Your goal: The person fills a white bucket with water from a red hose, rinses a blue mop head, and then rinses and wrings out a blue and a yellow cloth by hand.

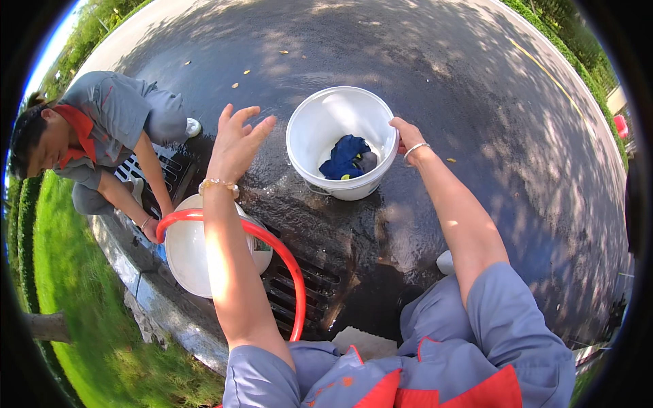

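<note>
My right hand grips the right rim of a white plastic bucket standing on wet asphalt. Dark blue cloth and a grey piece lie at the bucket's bottom. To the bucket's left, my left hand is raised with its fingers apart, holding nothing. Under my left forearm a second white bucket lies tipped over by the drain. A red hose curves across that bucket, past my forearm, to a co-worker's hand.
A co-worker in grey and red crouches at the left. Slotted drain grates run beside the stone kerb, with grass beyond. A pale stone slab lies near my legs.
</note>
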Motion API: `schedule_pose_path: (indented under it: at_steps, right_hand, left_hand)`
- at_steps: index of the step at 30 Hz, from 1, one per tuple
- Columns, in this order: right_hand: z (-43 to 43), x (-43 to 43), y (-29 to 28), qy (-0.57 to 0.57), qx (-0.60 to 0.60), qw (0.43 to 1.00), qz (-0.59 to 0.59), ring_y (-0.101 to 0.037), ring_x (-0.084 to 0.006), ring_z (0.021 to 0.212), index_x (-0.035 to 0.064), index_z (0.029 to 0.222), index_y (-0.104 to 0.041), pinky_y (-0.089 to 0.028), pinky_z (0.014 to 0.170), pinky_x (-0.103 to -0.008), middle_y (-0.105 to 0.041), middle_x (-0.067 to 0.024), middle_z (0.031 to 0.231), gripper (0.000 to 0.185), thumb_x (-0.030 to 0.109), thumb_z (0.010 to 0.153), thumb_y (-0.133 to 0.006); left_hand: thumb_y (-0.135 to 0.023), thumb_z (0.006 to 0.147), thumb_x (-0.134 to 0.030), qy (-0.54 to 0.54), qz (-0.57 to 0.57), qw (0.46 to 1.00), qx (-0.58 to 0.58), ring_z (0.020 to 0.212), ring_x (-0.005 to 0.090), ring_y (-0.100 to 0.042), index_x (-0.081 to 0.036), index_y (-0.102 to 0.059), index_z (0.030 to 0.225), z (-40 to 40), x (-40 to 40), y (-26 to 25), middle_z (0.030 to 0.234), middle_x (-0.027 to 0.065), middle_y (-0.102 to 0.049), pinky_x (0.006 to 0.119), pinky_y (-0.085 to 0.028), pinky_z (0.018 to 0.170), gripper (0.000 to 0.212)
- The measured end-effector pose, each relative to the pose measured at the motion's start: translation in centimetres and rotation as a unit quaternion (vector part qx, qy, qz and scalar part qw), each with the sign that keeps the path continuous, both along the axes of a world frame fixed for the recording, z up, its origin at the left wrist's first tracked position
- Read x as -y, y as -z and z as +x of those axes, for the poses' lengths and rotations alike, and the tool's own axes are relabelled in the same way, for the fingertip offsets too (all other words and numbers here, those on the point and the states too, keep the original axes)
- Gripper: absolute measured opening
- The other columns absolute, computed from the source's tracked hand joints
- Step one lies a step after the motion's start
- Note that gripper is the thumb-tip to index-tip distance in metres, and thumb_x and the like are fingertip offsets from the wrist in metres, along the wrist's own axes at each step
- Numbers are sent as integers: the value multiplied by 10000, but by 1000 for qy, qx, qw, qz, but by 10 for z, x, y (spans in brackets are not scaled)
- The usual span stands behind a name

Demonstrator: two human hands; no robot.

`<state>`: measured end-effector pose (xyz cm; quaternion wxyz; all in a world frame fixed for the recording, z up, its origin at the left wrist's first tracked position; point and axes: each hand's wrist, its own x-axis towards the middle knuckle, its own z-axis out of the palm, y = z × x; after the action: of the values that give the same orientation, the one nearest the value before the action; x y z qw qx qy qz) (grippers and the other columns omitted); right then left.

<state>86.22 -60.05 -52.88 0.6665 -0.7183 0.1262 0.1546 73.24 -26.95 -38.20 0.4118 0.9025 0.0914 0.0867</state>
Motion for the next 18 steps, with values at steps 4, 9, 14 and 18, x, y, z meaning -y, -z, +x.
schedule_pose_path:
  at_steps: [4, 9, 14, 18]
  right_hand:
    - [2, 23, 14, -20, -53, 997, -43, -570, -132, 686, 39, 923, -609, -473, 574, -276, -604, -54, 802, 399, 388, 737, -656]
    - [5, -7, -15, 49, 450, 763, -462, -566, -300, 1013, 39, 1027, -561, -458, 880, -417, -564, -135, 1064, 309, 180, 757, -614]
    - [-61, -141, -70, -293, 274, 911, -94, -598, -212, 995, 7, 1096, -533, -500, 787, -309, -588, -129, 1111, 320, 189, 848, -620]
    - [-133, -218, 2, -493, 214, 841, -58, -538, -247, 1139, 9, 1289, -420, -435, 953, -343, -537, -181, 1236, 562, 301, 866, -650]
  left_hand:
    - [-657, 835, -386, -93, -51, 992, 70, 1011, 249, -625, -53, -620, 1156, -29, -49, -24, 1349, 204, -447, 321, -462, 865, 465]
    - [-620, 799, -425, -150, 125, 979, 59, 1025, 316, -615, -44, -653, 1085, -23, -66, -22, 1076, 188, -651, 375, -461, 893, 478]
    - [-629, 774, -392, -131, 126, 983, 11, 1021, 317, -615, -48, -649, 1097, -28, -38, -26, 1080, 184, -648, 380, -462, 903, 472]
    - [-632, 769, -384, -126, 126, 984, -19, 1019, 299, -619, -59, -660, 1078, -36, -33, -30, 1043, 159, -666, 389, -472, 885, 450]
